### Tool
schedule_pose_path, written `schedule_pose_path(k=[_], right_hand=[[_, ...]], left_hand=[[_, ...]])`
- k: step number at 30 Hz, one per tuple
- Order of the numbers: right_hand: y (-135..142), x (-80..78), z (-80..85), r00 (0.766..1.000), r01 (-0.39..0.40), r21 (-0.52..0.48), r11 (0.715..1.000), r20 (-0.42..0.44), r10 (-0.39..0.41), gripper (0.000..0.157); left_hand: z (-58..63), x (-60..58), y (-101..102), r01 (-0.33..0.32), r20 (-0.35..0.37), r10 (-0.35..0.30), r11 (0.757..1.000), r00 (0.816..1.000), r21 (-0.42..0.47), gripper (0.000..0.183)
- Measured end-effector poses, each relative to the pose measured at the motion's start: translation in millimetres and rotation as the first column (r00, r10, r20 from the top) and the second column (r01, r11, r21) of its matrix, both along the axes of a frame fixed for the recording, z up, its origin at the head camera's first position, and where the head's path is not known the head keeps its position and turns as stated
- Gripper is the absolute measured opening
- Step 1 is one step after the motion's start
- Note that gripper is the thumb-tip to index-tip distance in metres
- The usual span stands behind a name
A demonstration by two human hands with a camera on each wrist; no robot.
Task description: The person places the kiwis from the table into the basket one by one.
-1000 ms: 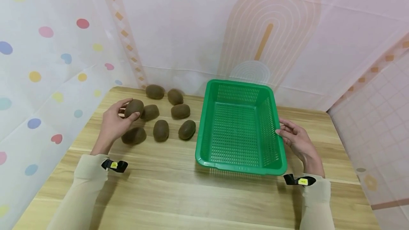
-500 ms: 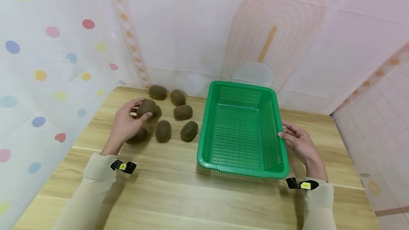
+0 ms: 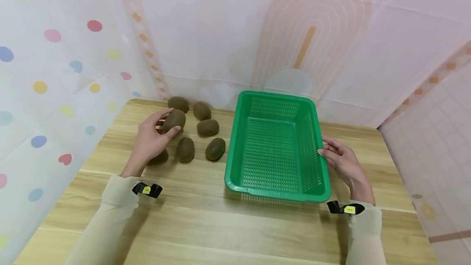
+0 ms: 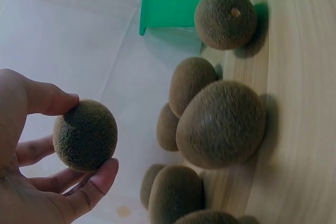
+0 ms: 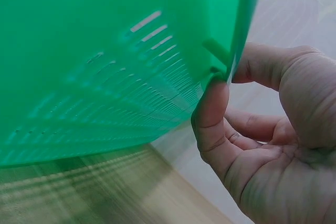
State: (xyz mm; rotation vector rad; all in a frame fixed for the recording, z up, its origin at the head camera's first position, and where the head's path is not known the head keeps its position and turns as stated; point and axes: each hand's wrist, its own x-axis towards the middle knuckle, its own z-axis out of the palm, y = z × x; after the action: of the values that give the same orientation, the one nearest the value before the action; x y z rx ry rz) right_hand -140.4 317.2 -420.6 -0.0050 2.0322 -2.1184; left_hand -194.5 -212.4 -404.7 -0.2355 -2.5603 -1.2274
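Note:
Between thumb and fingers, my left hand point(image 3: 152, 136) pinches a brown, fuzzy kiwi point(image 4: 85, 135), raised above the table among the other kiwis. My right hand point(image 3: 344, 160) grips the right rim of a green plastic basket point(image 3: 229, 167), thumb on top and a finger curled under the edge, as the right wrist view shows. No kiwi lies inside the basket. Several kiwis rest on the wood to its left, the closest being a greenish-brown kiwi point(image 3: 215, 149). One kiwi point(image 3: 159, 158) is partly hidden behind my left wrist.
A wooden table point(image 3: 198, 224) carries everything. Behind it hangs a pale patterned cloth point(image 3: 206, 32), close to the back kiwis point(image 3: 178, 104). A dotted cloth point(image 3: 44, 126) borders the left side.
My left hand has moved to the right with the kiwi it holds, passing over another kiwi. The right hand and the basket stay in place.

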Motion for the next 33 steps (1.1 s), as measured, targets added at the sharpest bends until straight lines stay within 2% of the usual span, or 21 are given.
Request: schedule_pose_path(k=[20, 25, 33], right_hand=[[-1.3, -0.7, 4.4, 1.0, -0.009, 0.023, 1.0, 0.0, 0.009, 0.065], [-2.6, -1.0, 4.2, 1.0, -0.022, 0.023, 0.999, -0.005, 0.022, 0.065], [-0.7, 0.8, 3.9, 1.0, -0.016, 0.02, 1.0, 0.004, 0.016, 0.065]], left_hand=[[3.2, 2.7, 24.4, 0.079, 0.003, -0.08, 0.994, 0.997, 0.071, 0.054], [6.3, 3.9, 32.1, 0.091, -0.001, -0.091, 0.994, 0.996, 0.065, 0.053], [7.5, -0.6, 45.4, 0.123, -0.011, -0.123, 0.991, 0.992, 0.052, 0.052]])
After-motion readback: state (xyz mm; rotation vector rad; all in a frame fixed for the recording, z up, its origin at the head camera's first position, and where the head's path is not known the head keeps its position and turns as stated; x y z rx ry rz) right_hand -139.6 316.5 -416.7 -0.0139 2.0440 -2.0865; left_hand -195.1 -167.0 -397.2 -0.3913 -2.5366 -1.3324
